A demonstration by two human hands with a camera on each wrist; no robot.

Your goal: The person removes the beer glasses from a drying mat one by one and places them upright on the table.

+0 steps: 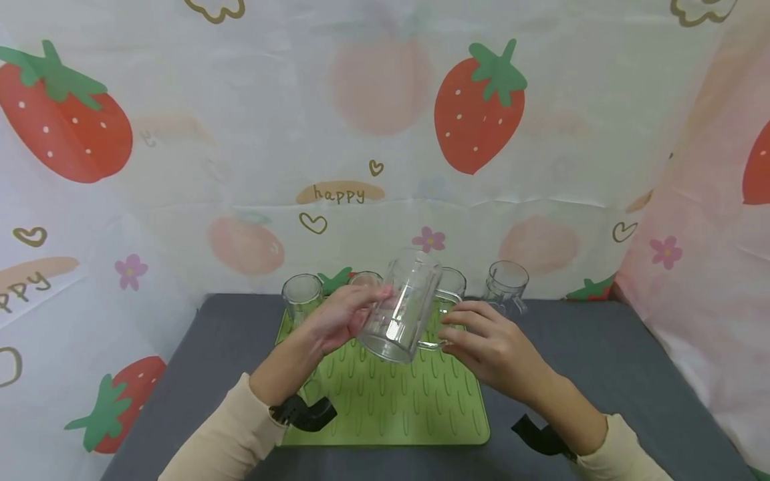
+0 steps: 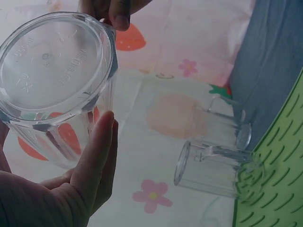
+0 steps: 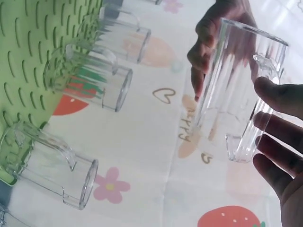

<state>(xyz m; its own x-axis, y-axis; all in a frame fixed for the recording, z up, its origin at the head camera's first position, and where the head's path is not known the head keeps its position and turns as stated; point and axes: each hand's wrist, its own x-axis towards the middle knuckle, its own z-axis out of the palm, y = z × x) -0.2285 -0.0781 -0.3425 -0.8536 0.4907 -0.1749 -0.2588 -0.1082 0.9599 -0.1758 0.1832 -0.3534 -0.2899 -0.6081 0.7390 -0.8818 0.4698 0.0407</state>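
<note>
A clear glass mug (image 1: 400, 314) is held tilted above the green mat, its flat base toward the person. My left hand (image 1: 344, 314) grips the mug's body from the left, thumb along its side. My right hand (image 1: 499, 344) is at the handle (image 3: 255, 123), its thumb and fingertips on the handle bar in the right wrist view. Raised lettering shows on the mug's base (image 2: 49, 66) in the left wrist view. Partly hidden behind the hands, more clear mugs (image 1: 301, 294) stand at the mat's far edge.
The green ridged mat (image 1: 391, 421) lies on a dark grey table (image 1: 589, 374). One mug (image 1: 506, 277) stands past the mat's far right corner. A white cloth (image 1: 259, 133) printed with strawberries hangs behind the table and along both sides.
</note>
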